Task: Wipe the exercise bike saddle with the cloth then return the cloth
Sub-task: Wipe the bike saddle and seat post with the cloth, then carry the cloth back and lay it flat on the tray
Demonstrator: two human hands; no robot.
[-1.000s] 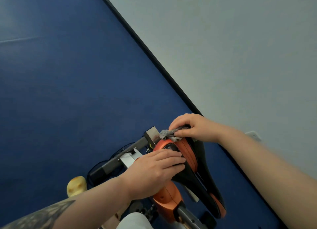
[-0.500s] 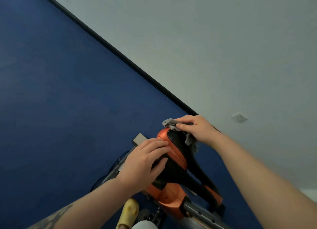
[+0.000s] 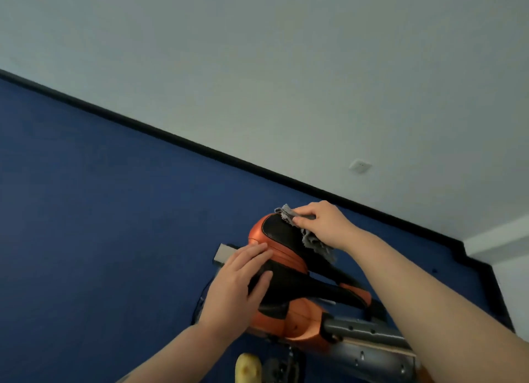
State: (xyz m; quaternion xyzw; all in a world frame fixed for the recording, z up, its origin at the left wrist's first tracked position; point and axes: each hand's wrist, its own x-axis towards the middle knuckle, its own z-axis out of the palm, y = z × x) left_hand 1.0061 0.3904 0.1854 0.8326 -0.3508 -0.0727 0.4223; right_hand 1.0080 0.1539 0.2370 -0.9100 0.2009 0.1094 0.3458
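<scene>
The black and orange exercise bike saddle (image 3: 282,235) sits low in the middle of the view. My right hand (image 3: 322,223) grips a crumpled grey cloth (image 3: 312,241) and presses it on the far right side of the saddle's wide end. My left hand (image 3: 237,285) lies flat on the near left side of the saddle, fingers together, steadying it. Part of the cloth is hidden under my right hand.
Below the saddle are the orange bike body (image 3: 297,322) and a grey seat rail (image 3: 372,342). A yellow shoe tip (image 3: 248,368) shows at the bottom edge. Blue floor (image 3: 100,225) lies left; a grey wall (image 3: 286,81) with black skirting and a socket (image 3: 359,167) stands behind.
The view has swung, so the wall fills more of it. My right hand has drawn the cloth from the saddle's rear tip round onto its right side. My left hand stays on the saddle.
</scene>
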